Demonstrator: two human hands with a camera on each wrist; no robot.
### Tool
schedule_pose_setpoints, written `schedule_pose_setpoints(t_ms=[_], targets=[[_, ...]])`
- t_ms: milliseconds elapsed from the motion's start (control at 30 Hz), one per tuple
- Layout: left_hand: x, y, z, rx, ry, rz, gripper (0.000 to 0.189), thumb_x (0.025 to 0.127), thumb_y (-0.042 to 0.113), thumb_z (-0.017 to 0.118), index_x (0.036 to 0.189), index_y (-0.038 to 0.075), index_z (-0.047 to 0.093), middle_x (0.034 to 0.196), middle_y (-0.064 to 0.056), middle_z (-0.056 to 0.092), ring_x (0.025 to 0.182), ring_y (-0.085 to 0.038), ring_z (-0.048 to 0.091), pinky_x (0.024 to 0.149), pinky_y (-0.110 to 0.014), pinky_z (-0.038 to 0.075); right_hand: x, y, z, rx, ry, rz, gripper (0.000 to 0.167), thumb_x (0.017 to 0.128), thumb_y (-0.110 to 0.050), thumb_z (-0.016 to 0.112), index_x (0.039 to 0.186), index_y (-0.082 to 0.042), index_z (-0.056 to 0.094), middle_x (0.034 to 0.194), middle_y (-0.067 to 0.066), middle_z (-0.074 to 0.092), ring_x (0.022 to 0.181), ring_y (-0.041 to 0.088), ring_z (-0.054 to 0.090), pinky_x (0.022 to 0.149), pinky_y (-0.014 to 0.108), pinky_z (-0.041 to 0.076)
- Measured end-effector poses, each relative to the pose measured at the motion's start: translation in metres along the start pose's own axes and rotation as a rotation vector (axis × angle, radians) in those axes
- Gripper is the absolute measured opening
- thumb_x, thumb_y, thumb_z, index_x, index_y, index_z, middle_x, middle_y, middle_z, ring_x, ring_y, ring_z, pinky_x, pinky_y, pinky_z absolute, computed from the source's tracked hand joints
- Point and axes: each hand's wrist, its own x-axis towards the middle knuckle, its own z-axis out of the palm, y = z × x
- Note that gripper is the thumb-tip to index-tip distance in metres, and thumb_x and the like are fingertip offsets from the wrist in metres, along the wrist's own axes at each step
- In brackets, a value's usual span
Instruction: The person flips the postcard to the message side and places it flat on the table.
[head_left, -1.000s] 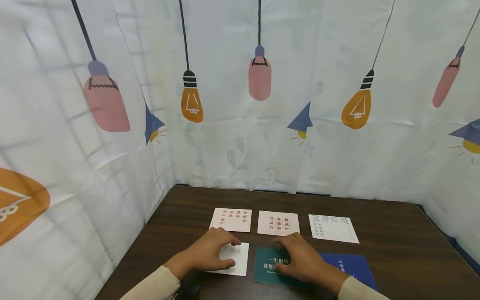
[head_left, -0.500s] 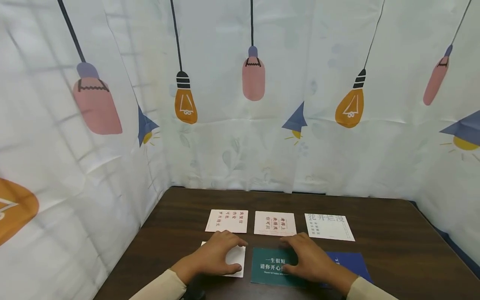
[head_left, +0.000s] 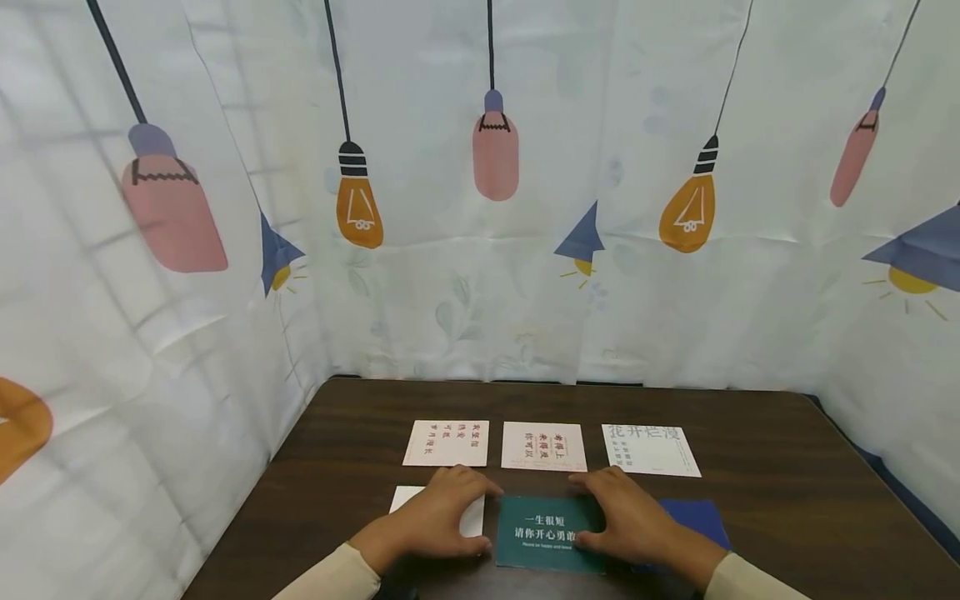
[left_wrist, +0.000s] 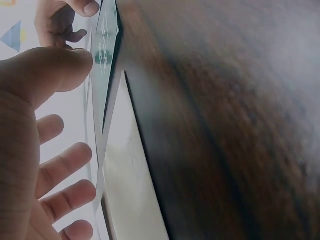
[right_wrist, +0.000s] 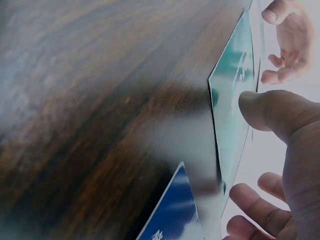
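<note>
A green card [head_left: 532, 533] with white lettering lies flat in the near row of cards, between my hands. My left hand [head_left: 442, 518] is over a plain white card [head_left: 472, 518], palm turned inward and fingers relaxed, thumb tip near the green card's left edge. My right hand [head_left: 633, 521] hovers over the green card's right part, its thumb overlapping the end of the lettering in the head view. Behind that hand a blue card [head_left: 699, 518] is partly covered. Neither hand holds anything; in the right wrist view the thumb [right_wrist: 260, 111] and fingers are spread apart.
Across the far row lie a pinkish-white card [head_left: 446, 443] with red characters, a similar middle card [head_left: 543, 458], and a white card [head_left: 660, 458] with grey print. All rest on a dark wooden table [head_left: 772, 500]. A lamp-patterned curtain [head_left: 420, 317] hangs behind and at the sides.
Both hands have shifted right relative to the cards, uncovering more of the green card's lettering and the white card's left corner. The head view has turned slightly right. No card has moved.
</note>
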Motion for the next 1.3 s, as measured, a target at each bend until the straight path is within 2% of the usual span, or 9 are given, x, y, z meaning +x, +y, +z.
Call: schedule_pose_setpoints(t_ms=[233, 433, 1000, 1300], targets=[[0.002, 0.003, 0.001, 0.015, -0.013, 0.002, 0.058, 0.085, 0.042, 0.08, 0.135, 0.02, 0.06, 0.128, 0.013, 0.059, 0.119, -0.013, 0.049, 0.102, -0.047, 0.038, -0.002, 0.005, -0.002, -0.005, 0.011, -0.007, 0.08, 0.077, -0.055, 0.084, 0.141, -0.013, 0.058, 0.131, -0.002, 0.063, 0.12, 0.022, 0.052, 0.099, 0.051, 0.047], [0.004, 0.005, 0.003, 0.005, -0.037, -0.006, 0.058, 0.086, 0.043, 0.079, 0.136, 0.021, 0.06, 0.128, 0.014, 0.057, 0.119, -0.012, 0.047, 0.1, -0.048, 0.037, -0.003, 0.007, -0.002, -0.006, -0.013, -0.019, 0.084, 0.077, -0.058, 0.084, 0.143, -0.013, 0.056, 0.13, -0.004, 0.063, 0.118, 0.021, 0.053, 0.098, 0.05, 0.048], [0.004, 0.004, 0.012, 0.046, -0.02, -0.008, 0.058, 0.084, 0.046, 0.079, 0.135, 0.025, 0.06, 0.129, 0.012, 0.057, 0.12, -0.013, 0.046, 0.092, -0.045, 0.037, -0.006, 0.008, -0.002, -0.018, -0.031, -0.05, 0.084, 0.077, -0.053, 0.085, 0.142, -0.01, 0.055, 0.129, -0.003, 0.062, 0.124, 0.025, 0.052, 0.102, 0.053, 0.045], [0.009, 0.009, 0.01, 0.044, -0.028, -0.002, 0.061, 0.082, 0.045, 0.081, 0.136, 0.025, 0.06, 0.128, 0.014, 0.058, 0.12, -0.013, 0.046, 0.092, -0.044, 0.037, -0.007, 0.009, -0.001, -0.027, -0.027, -0.054, 0.083, 0.077, -0.052, 0.086, 0.142, -0.011, 0.056, 0.126, -0.004, 0.062, 0.119, 0.022, 0.053, 0.1, 0.052, 0.046]])
